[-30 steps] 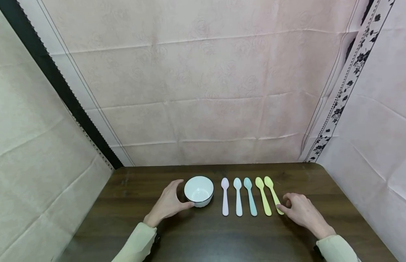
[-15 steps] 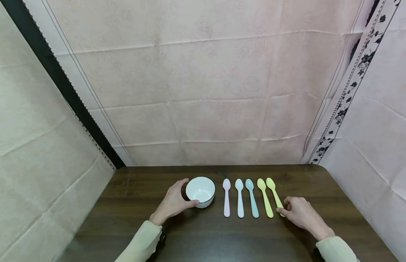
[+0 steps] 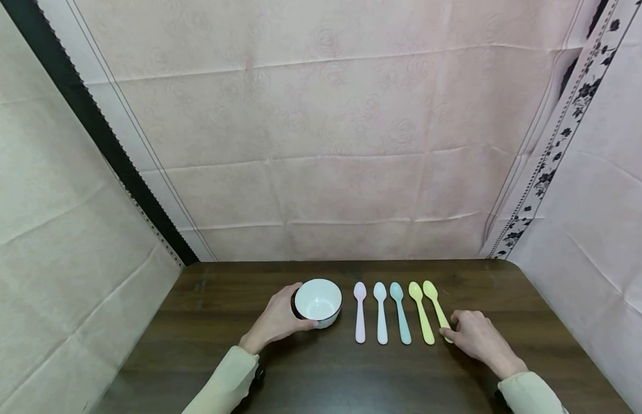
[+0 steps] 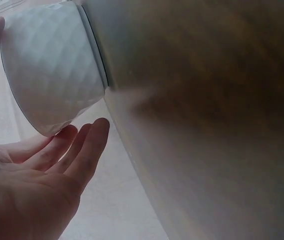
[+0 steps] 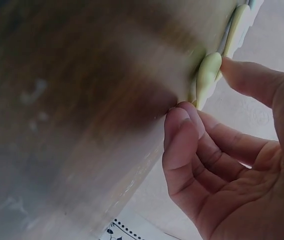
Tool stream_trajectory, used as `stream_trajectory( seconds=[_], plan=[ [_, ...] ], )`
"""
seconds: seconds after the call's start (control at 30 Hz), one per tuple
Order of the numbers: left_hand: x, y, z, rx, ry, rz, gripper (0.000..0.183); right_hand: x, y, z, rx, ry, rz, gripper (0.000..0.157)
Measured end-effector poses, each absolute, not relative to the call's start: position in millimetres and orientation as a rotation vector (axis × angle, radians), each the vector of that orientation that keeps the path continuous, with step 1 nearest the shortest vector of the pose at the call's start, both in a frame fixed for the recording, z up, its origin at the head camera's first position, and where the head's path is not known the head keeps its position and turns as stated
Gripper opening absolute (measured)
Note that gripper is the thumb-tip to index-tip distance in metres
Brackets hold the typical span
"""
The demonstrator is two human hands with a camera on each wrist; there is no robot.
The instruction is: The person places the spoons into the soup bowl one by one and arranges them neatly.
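A white bowl (image 3: 318, 301) stands upright on the table, left of a row of spoons. My left hand (image 3: 279, 315) holds it from the left, thumb on the near side and fingers round the far left side. The left wrist view shows the bowl's dimpled outer wall (image 4: 52, 65) between thumb and fingers. At the row's right end lies a yellow-green spoon (image 3: 437, 307), slightly slanted. My right hand (image 3: 476, 338) pinches the end of its handle (image 5: 209, 72), with the thumb on one side and bent fingers on the other. The spoon rests on the table.
Left of the held spoon lie a second yellow-green spoon (image 3: 421, 313), a blue spoon (image 3: 400, 313), a pale blue spoon (image 3: 381, 313) and a lilac spoon (image 3: 360, 313). The dark wooden table (image 3: 321, 379) ends at a cloth-covered wall (image 3: 321, 172); cloth also hangs at both sides.
My left hand has moved right and closed in round the bowl. My right hand stays at the spoon handle with little movement. The whole view has shifted slightly.
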State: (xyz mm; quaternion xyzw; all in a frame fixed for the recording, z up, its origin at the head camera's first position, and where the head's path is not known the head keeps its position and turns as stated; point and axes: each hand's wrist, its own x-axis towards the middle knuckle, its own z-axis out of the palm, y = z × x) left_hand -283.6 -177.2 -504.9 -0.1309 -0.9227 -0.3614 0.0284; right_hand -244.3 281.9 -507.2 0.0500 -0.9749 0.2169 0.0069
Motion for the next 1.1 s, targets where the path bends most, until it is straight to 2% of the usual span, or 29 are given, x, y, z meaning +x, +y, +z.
stream_trajectory(
  seconds=[0.37,0.63,1.1],
  plan=[
    [-288.1,-176.7,-495.4,-0.409,-2.907,-1.122,0.110,-245.7,278.9,-507.3,0.135,-3.058,0.686,0.030],
    [-289.5,-174.3,-494.3,-0.424,-2.912,-1.113,0.109,-249.2,278.6,-506.7,0.145,-3.068,0.670,0.023],
    [-290.6,-173.6,-493.3,-0.443,-2.908,-1.174,0.106,-251.4,275.9,-503.7,0.103,-3.102,0.661,0.021]
  ],
)
